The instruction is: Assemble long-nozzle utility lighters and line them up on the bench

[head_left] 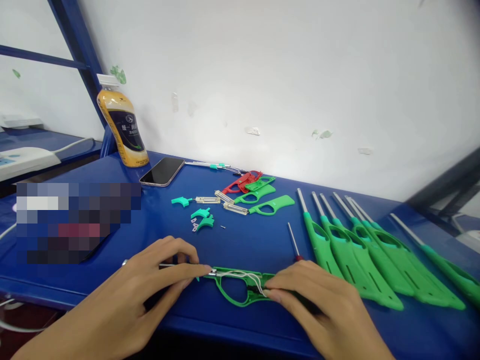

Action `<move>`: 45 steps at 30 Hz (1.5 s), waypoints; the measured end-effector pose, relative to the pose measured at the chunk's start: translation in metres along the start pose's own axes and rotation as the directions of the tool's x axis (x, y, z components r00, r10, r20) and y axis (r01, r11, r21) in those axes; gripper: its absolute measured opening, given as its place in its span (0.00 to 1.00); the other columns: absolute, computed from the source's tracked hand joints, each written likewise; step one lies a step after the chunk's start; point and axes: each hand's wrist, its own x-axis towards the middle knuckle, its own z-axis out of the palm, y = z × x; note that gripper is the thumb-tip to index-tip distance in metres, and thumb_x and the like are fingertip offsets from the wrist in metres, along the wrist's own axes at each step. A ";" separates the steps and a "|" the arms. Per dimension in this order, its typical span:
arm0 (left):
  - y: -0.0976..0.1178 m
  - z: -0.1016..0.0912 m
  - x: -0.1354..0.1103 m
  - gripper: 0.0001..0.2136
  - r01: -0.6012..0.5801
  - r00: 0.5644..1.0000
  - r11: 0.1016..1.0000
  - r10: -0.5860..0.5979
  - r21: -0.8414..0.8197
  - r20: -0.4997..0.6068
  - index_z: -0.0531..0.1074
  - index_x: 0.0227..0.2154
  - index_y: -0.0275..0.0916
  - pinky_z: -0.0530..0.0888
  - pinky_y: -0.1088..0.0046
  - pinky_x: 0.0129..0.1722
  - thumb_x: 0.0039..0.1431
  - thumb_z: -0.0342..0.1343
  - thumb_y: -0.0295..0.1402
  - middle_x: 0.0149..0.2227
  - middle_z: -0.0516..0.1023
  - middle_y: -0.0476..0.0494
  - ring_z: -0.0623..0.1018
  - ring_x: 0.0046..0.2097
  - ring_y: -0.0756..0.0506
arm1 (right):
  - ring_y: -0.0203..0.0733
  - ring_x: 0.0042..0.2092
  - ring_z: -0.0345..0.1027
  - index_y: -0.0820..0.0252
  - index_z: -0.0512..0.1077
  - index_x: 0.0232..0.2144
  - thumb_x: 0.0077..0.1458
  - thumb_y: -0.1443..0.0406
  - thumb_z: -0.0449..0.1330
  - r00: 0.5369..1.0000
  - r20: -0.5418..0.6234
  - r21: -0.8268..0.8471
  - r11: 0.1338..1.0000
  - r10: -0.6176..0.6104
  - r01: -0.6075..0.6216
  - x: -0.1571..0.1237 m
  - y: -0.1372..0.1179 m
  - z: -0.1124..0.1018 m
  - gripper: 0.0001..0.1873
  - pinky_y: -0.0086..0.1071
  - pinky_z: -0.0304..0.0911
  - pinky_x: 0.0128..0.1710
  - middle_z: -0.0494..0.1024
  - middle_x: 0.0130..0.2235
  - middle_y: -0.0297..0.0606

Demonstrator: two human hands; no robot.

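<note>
An opened green utility lighter casing lies near the desk's front edge, its inside facing up. White wires run along it from the metal tube end to a dark part in the handle. My left hand is closed on the lighter's metal tube, thumb and index finger at the casing's narrow end. My right hand pinches the handle end by the wires; its fingertips hide part of what lies there. Just beyond that hand is a screwdriver, its handle partly covered.
Several green lighters lie in a row at right. Farther back are green casing halves, a red casing, clear fuel tanks and teal triggers. A phone and a yellow bottle are by the wall.
</note>
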 end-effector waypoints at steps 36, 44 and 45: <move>0.007 -0.002 0.000 0.18 0.016 0.999 0.999 -0.014 0.050 -0.040 0.81 0.58 0.54 0.80 0.72 0.57 0.76 0.52 0.29 0.58 0.80 0.47 0.82 0.56 0.44 | 0.39 0.36 0.78 0.48 0.80 0.48 0.78 0.64 0.57 0.998 0.037 -0.192 0.979 -0.057 0.063 -0.003 -0.006 0.002 0.10 0.35 0.72 0.44 0.85 0.42 0.30; -0.002 -0.001 0.025 0.11 0.072 0.961 0.987 -0.030 0.143 -0.275 0.80 0.54 0.50 0.77 0.69 0.51 0.79 0.54 0.37 0.52 0.80 0.46 0.81 0.50 0.44 | 0.38 0.37 0.78 0.49 0.80 0.46 0.80 0.63 0.55 0.998 0.016 -0.195 0.979 -0.064 0.066 -0.003 -0.006 0.003 0.13 0.34 0.72 0.45 0.85 0.41 0.29; -0.005 -0.001 0.031 0.11 0.106 0.958 0.977 -0.050 0.184 -0.283 0.81 0.52 0.49 0.77 0.67 0.50 0.79 0.53 0.39 0.50 0.80 0.45 0.81 0.49 0.43 | 0.38 0.37 0.78 0.49 0.80 0.46 0.80 0.62 0.55 0.998 0.018 -0.197 0.978 -0.063 0.066 -0.003 -0.006 0.003 0.13 0.34 0.72 0.45 0.85 0.41 0.29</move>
